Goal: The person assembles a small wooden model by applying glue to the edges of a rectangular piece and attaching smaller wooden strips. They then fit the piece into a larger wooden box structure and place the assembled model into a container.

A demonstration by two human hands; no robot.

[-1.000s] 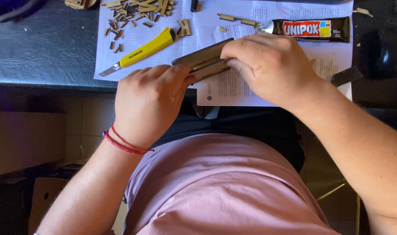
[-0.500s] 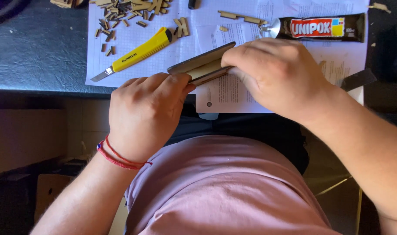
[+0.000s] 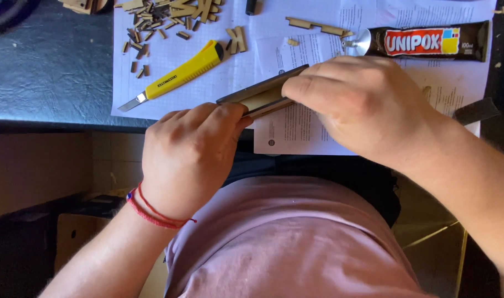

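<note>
my left hand (image 3: 188,149) grips wooden strip (image 3: 261,96) near end | my right hand (image 3: 362,105) clamps far end, maybe stacked pieces | yellow utility knife (image 3: 177,74) on surface (image 3: 48,66)

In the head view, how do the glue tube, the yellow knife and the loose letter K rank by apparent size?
1. Glue tube, largest.
2. Yellow knife; it looks nearly as long but thinner, so the ranking is close.
3. Letter K, clearly smallest.
</note>
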